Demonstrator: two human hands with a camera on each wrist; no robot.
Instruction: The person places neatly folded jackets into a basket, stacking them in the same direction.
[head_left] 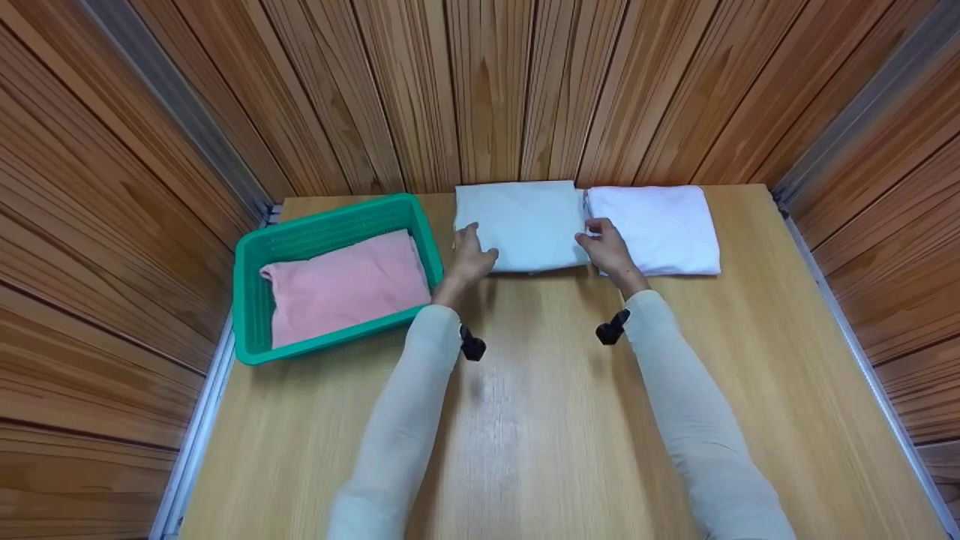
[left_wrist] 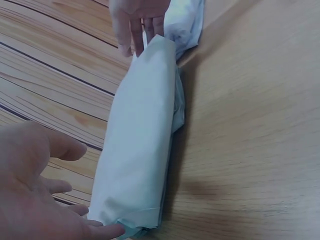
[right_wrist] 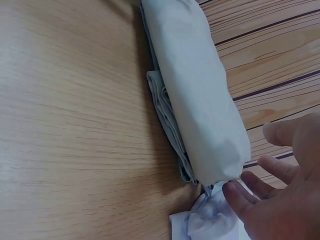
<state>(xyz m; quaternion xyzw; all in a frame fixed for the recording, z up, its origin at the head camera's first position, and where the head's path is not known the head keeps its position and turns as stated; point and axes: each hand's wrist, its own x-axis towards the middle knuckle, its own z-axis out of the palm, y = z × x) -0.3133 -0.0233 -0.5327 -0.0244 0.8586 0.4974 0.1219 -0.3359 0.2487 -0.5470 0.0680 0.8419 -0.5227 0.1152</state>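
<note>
A folded pale blue-green cloth (head_left: 521, 225) lies near the back edge of the table, its layered folds showing along the front in the right wrist view. At its left side is my left hand (head_left: 471, 259), thumb spread away and fingertips by the cloth's edge. My right hand (head_left: 609, 251) is at the opposite side, its loosely bent fingers (right_wrist: 239, 196) touching the edge where the two cloths meet. Just right of that lies a folded white cloth (head_left: 660, 229). Neither hand wraps round the fabric.
On the left stands a green plastic basket (head_left: 244, 300) with a folded pink cloth (head_left: 349, 289) inside. Its right rim is close to my left wrist. Wood-plank walls (head_left: 495, 90) border the table (head_left: 540, 420) at the back and sides.
</note>
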